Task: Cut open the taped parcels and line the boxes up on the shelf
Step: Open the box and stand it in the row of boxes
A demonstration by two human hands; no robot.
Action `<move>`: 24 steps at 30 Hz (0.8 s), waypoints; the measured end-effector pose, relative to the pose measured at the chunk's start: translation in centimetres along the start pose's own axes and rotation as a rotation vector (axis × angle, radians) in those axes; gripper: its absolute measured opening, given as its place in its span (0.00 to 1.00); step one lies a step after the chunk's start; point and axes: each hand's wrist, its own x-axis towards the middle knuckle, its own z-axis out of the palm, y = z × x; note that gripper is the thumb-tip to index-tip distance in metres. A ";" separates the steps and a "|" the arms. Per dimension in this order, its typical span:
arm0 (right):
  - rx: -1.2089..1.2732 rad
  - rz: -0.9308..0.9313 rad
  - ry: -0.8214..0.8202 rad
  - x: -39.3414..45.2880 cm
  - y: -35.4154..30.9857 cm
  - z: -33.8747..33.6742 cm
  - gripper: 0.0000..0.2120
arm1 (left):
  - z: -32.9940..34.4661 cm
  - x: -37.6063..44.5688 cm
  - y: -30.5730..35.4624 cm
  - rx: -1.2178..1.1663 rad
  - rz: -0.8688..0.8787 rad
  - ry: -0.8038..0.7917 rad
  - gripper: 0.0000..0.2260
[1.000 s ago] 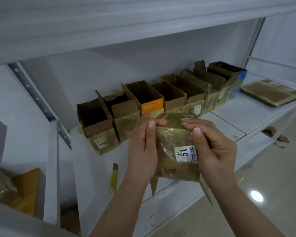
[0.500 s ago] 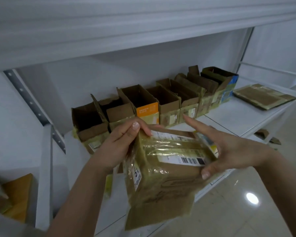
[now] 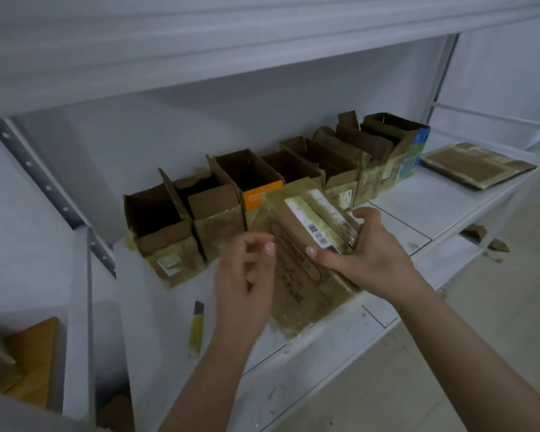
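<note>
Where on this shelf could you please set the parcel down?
Bare shelf lies between the blue box and the flat cardboard, and in front by the knife. The back row of open boxes is packed tight.

Dim, flat, cool light; soft shadows fill the open brown cardboard boxes [image 3: 262, 182]. Motion blur smears the left hand [image 3: 247, 275]. Wide-angle bending toward three and nine o'clock.

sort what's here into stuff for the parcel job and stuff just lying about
For the job: taped parcel in the right hand; left hand beside it; yellow box cutter; row of opened boxes; shelf.

Lying about: flattened cardboard; cardboard scraps on the floor.
</note>
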 end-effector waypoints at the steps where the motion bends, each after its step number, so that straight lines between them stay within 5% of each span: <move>1: 0.027 0.013 0.025 0.0 -0.3 0.2 0.54 | 0.5 -0.6 0.2 -0.017 0.005 -0.057 0.10; 4: 0.191 0.007 -0.015 0.0 -1.0 0.3 0.43 | 0.8 -1.4 0.4 -0.181 -0.025 -0.151 0.16; 8: 0.554 -0.131 -0.011 -0.9 -0.7 0.2 0.10 | -0.4 -0.6 0.8 -0.420 -0.168 -0.173 0.23; 13: 0.625 -0.323 -0.002 -2.1 -1.3 0.1 0.13 | -1.5 0.0 1.8 -0.340 -0.176 -0.107 0.33; 18: 0.641 -0.440 0.028 -2.6 -2.1 -0.1 0.18 | -1.5 0.4 2.7 -0.296 -0.104 -0.115 0.31; 24: 0.577 -0.481 0.233 -3.2 -2.6 0.6 0.12 | -1.3 0.3 2.8 -0.192 0.028 -0.066 0.28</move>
